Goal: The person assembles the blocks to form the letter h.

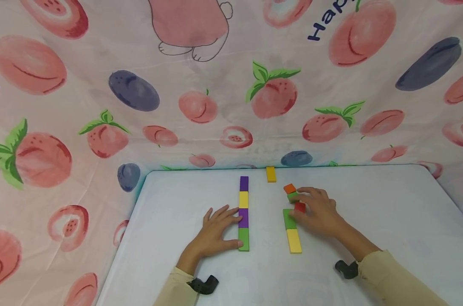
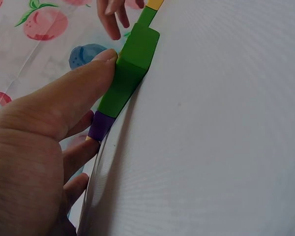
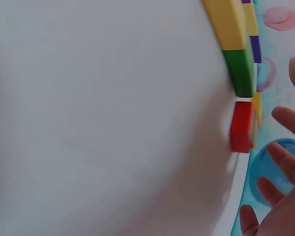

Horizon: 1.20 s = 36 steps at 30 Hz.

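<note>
In the head view, a straight row of blocks runs away from me: a green block (image 1: 244,239), a purple block (image 1: 244,218), a yellow block (image 1: 244,199) and another purple block (image 1: 244,183). My left hand (image 1: 215,233) lies along its left side, fingers extended, thumb at the green block and fingertips at the near purple one. To the right, a yellow block (image 1: 294,241) and a green block (image 1: 289,219) line up. Over them reaches my right hand (image 1: 320,212), fingers spread loosely about a red block (image 1: 300,207), a small green block (image 1: 292,196) and an orange block (image 1: 289,188).
A single yellow block (image 1: 271,174) lies at the far edge of the white table (image 1: 170,191). Behind the table hangs a fruit-printed cloth (image 1: 201,80). Black wrist mounts (image 1: 205,284) sit by both sleeves.
</note>
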Available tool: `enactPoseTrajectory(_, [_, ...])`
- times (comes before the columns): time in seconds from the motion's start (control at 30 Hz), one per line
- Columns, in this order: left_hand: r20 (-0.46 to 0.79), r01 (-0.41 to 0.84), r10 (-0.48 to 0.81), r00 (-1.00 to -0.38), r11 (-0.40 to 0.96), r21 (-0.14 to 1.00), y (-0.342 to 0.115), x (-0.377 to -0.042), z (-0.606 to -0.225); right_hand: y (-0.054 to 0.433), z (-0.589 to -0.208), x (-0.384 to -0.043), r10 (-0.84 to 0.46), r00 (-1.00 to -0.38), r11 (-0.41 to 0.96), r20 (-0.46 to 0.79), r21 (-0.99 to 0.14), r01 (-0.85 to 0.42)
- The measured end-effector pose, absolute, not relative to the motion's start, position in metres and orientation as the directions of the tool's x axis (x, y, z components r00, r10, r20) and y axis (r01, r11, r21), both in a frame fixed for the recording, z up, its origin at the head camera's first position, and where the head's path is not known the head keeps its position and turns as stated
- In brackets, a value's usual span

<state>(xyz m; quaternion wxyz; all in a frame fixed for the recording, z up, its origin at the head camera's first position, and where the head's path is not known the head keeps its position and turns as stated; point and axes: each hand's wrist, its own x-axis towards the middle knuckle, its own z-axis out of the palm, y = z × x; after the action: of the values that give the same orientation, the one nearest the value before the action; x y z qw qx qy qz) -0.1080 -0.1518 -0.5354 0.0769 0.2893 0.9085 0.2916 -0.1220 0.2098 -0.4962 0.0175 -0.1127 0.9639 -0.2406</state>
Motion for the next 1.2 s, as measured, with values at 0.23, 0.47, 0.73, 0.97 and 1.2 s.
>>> enactPoseTrajectory(0.23, [0.037,0.483,0.568,-0.822,0.662,0.574,-0.153,-0.107,-0.535,0.201,-0.487,-0.151,-0.166,-0.986,0.774,0.025,-0.616,-0.146])
enactPoseTrajectory(0.47, [0.024,0.477,0.568,-0.823,0.667,0.572,-0.153,-0.109,-0.537,0.184,-0.479,-0.178,-0.088,-0.995,0.742,-0.045,-0.669,-0.035])
enactPoseTrajectory(0.73, [0.032,0.482,0.564,-0.825,0.672,0.563,-0.152,-0.11,-0.538,0.171,-0.478,-0.199,-0.057,-0.997,0.727,-0.049,-0.686,-0.008])
enactPoseTrajectory(0.97, [0.025,0.475,0.562,-0.827,0.674,0.566,-0.152,-0.11,-0.538,0.165,-0.484,-0.214,0.0,-0.994,0.698,-0.11,-0.711,0.079])
enactPoseTrajectory(1.2, [0.019,0.468,0.56,-0.828,0.673,0.573,-0.15,-0.11,-0.535,0.16,-0.489,-0.227,0.075,-0.979,0.686,-0.189,-0.703,0.188])
